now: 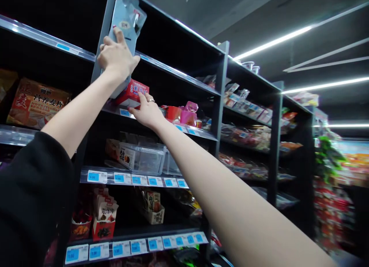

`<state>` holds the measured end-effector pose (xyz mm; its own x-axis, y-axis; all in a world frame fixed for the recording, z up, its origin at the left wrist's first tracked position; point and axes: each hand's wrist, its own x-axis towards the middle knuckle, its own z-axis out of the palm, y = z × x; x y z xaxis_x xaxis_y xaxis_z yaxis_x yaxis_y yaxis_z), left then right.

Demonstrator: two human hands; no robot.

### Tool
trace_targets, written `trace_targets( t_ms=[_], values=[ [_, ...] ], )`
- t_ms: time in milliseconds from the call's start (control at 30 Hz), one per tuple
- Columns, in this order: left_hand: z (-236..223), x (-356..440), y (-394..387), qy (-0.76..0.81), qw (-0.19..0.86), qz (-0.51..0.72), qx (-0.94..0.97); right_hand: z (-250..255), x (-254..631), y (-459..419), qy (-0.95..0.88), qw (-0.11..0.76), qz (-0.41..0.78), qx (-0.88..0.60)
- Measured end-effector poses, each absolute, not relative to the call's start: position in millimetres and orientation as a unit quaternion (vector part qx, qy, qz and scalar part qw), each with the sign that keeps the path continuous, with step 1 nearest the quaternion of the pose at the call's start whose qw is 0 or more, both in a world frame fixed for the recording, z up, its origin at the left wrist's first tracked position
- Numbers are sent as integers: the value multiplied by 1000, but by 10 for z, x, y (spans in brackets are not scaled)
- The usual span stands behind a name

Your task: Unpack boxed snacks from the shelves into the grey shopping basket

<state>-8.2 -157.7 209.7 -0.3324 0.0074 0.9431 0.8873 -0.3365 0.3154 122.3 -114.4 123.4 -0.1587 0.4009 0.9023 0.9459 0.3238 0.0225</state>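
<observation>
My left hand reaches up to a tall light blue package beside a shelf upright. Its index finger lies along the package's front, the other fingers are bent and the thumb sticks out right. The hand covers the package's middle. Lower down, my right hand is at the lower right corner of a red box with white and blue print. Its thumb is near the box's bottom edge and its fingers are against the front and side; how firmly it grips is hard to see. The box's left part is behind the blue package.
Shelf edges with price labels cross the view. Pink and red packs stand right of my right hand. Below are a clear plastic bin and snack boxes. A cereal bag lies left; more stocked shelves recede rightward.
</observation>
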Motion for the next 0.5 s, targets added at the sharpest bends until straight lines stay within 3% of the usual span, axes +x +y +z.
trace_targets(
  t_ms=[233,500],
  values=[
    [2419,-502,-1835,-472,219,-694,-498,1141,1239,-1215,-703,415,-282,-503],
    [2253,-567,-1828,-485,250,-652,-527,1071,1321,-1377,-700,394,-277,-528]
  ],
)
